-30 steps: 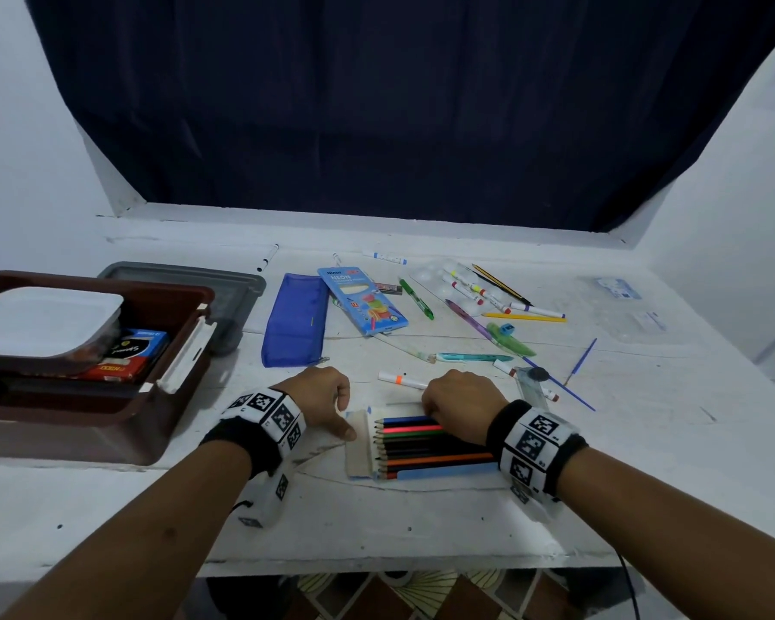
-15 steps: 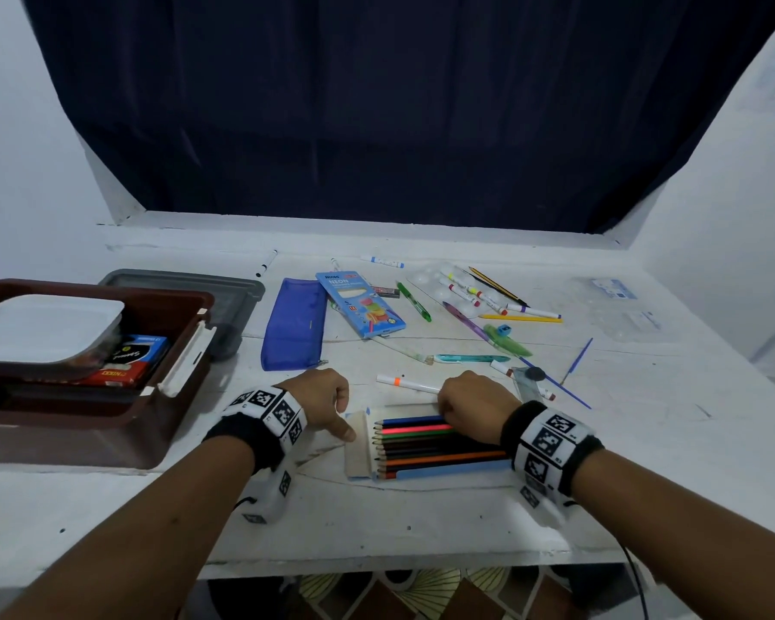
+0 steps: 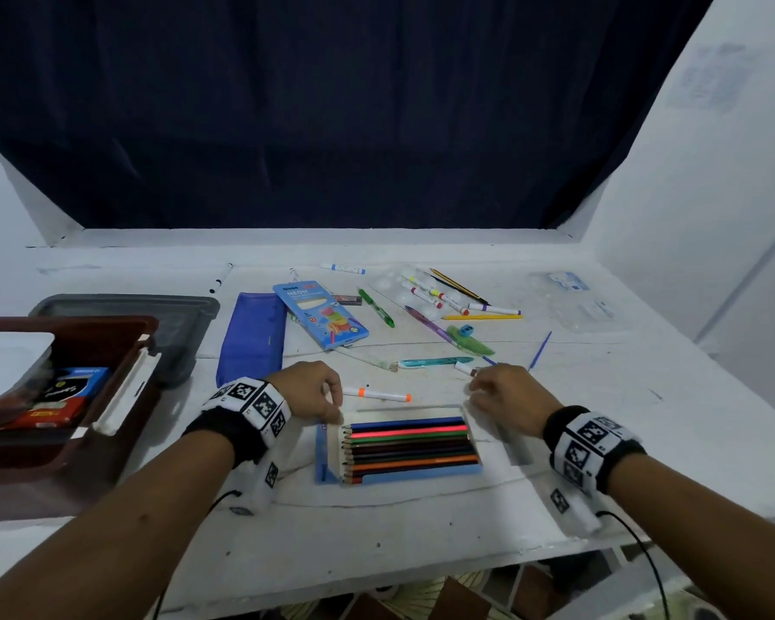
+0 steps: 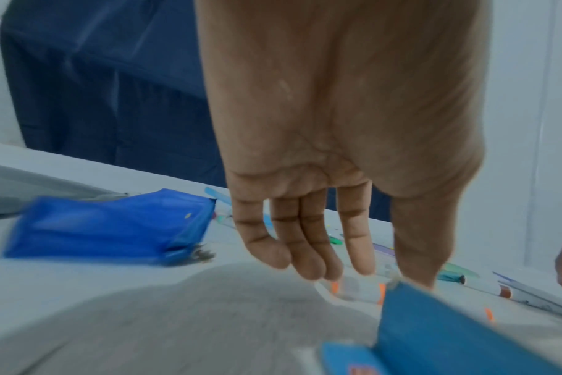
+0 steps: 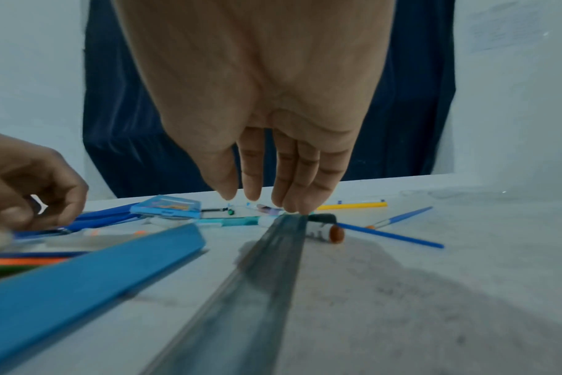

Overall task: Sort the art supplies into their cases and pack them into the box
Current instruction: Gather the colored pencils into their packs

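Note:
An open blue pencil case (image 3: pixel 403 473) lies near the table's front edge, with several coloured pencils (image 3: pixel 412 445) in a row inside. My left hand (image 3: pixel 321 391) is at its far left corner with loosely curled fingers, and in the left wrist view the thumb (image 4: pixel 414 253) touches the case's corner (image 4: pixel 450 329). My right hand (image 3: pixel 504 393) hovers at the far right corner. Its fingers (image 5: pixel 286 177) point straight down over the end of a clear ruler (image 5: pixel 257 279) and hold nothing.
An orange-capped marker (image 3: pixel 376 392) lies just behind the case. A blue pouch (image 3: pixel 251 342), a neon-pencil box (image 3: pixel 321 319) and several loose pens and markers (image 3: pixel 439 302) lie further back. The brown box (image 3: pixel 63 322) and its grey lid (image 3: pixel 175 324) stand at the left.
My right hand has come off the pencils and moved right to the case's far corner. My left hand has shifted from the left flap to the far left corner.

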